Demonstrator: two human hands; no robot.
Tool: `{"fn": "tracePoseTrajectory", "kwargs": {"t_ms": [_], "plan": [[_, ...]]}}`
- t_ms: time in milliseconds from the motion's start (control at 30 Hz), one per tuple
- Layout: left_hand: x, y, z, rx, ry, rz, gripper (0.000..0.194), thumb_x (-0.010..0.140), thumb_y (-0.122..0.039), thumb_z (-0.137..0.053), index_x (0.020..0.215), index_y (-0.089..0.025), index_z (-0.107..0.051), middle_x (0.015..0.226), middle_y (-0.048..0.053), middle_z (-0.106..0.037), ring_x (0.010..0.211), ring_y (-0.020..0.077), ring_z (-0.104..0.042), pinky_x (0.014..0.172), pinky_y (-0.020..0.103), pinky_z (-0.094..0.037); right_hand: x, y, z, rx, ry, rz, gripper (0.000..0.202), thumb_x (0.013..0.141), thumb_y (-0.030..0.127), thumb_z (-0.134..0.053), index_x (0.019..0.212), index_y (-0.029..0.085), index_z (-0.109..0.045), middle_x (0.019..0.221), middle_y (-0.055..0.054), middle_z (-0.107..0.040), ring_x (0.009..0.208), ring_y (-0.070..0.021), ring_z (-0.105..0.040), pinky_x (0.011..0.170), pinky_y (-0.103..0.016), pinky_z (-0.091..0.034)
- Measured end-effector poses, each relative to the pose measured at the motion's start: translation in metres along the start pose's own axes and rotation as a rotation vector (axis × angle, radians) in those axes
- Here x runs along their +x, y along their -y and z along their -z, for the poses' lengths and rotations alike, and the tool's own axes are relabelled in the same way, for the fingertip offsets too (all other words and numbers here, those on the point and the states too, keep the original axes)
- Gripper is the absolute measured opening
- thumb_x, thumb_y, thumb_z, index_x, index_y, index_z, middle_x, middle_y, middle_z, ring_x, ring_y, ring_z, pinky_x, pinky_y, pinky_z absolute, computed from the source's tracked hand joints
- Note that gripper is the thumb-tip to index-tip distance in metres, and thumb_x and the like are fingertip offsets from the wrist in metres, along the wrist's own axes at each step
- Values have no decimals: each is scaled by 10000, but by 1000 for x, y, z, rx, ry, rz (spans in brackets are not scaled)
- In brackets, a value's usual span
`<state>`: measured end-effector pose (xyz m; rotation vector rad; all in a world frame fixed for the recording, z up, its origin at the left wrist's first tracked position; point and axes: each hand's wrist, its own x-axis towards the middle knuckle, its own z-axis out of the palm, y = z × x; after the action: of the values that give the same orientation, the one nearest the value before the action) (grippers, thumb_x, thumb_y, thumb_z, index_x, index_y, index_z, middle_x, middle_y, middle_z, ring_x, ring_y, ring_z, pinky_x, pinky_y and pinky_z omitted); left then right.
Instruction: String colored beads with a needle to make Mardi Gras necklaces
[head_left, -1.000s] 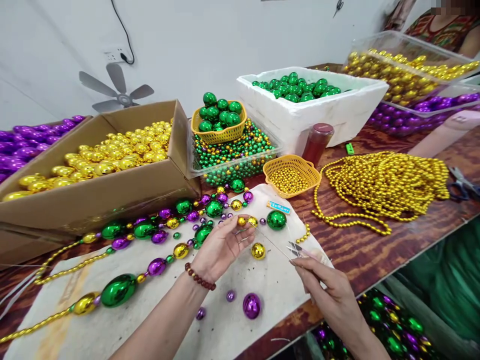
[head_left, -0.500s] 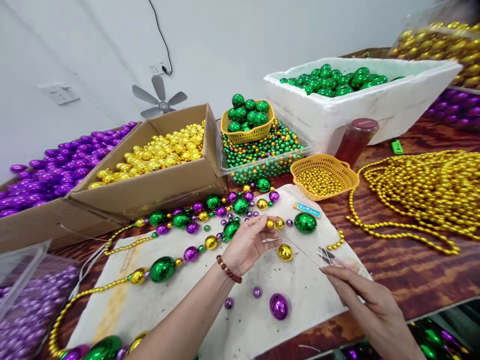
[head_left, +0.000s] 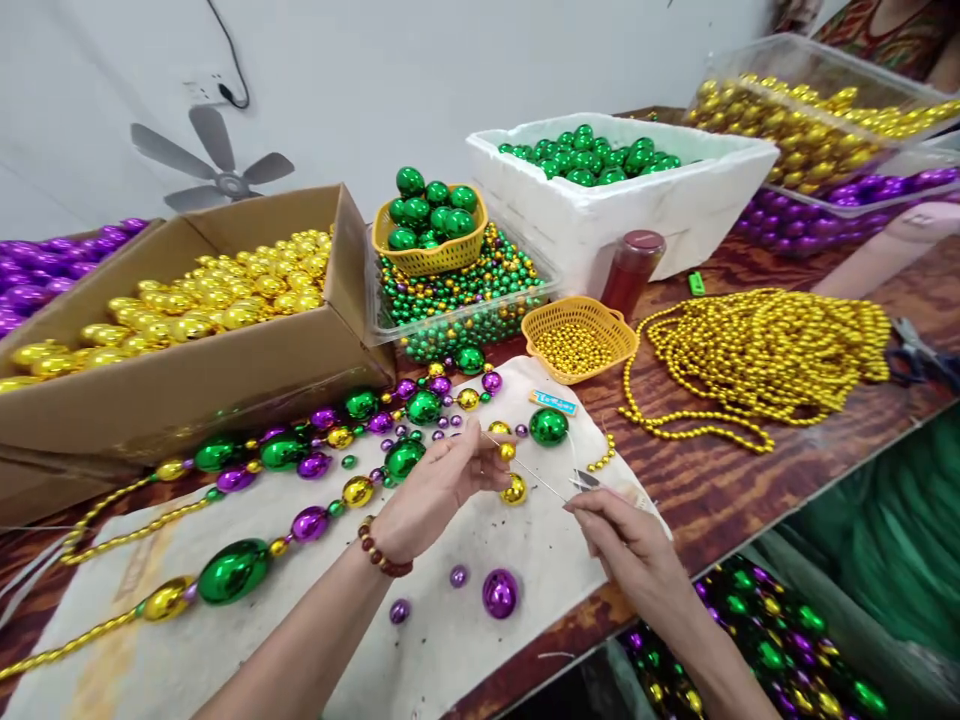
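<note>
My left hand (head_left: 435, 490), with a beaded bracelet (head_left: 379, 550) on its wrist, is closed at the fingertips around a small gold bead (head_left: 507, 452). My right hand (head_left: 630, 550) pinches the near end of a long thin needle (head_left: 541, 480). The needle runs to the gold bead and its far end shows beside my left thumb; whether it passes through the hole I cannot tell. Below my left fingers lies a larger gold bead (head_left: 513, 489). A green bead (head_left: 549, 427) and a purple bead (head_left: 500, 594) rest on the white cloth (head_left: 570, 610). Scissor-like blades (head_left: 585, 481) show behind my right fingers.
Strung bead necklaces (head_left: 311, 523) lie to the left. Behind are a cardboard box (head_left: 225, 375) of gold beads, a yellow basket (head_left: 585, 372) of tiny beads, a foam box (head_left: 600, 215) and a jar (head_left: 634, 270). Gold bead strands (head_left: 765, 360) and scissors (head_left: 926, 350) are at right; a person (head_left: 892, 35) is behind.
My view has turned to the right. My right hand has come closer to my left, and the needle now extends past the small gold bead towards my left thumb.
</note>
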<state>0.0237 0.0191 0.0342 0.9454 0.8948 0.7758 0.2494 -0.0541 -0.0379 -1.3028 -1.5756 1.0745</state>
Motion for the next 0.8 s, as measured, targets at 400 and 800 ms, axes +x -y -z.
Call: {"fn": "tracePoseTrajectory", "kwargs": {"t_ms": [400, 800], "plan": [[-9, 30, -1, 1266, -136, -282, 272, 944, -302, -450, 1187, -230, -548, 1125, 77, -579, 976, 222, -577, 867, 396, -466, 4, -13, -5, 569, 78, -202, 181, 965, 375, -507, 1032, 210, -540, 733, 35, -551, 477, -60, -461, 452, -195, -284], [3, 42, -11, 1712, 69, -348, 232, 881, -110, -485, 1077, -204, -567, 1092, 78, -553, 1014, 252, -489, 855, 403, -460, 3, -24, -6, 568, 48, -202, 170, 932, 351, -567, 970, 186, -584, 824, -15, -687, 459, -81, -585, 465, -211, -413]]}}
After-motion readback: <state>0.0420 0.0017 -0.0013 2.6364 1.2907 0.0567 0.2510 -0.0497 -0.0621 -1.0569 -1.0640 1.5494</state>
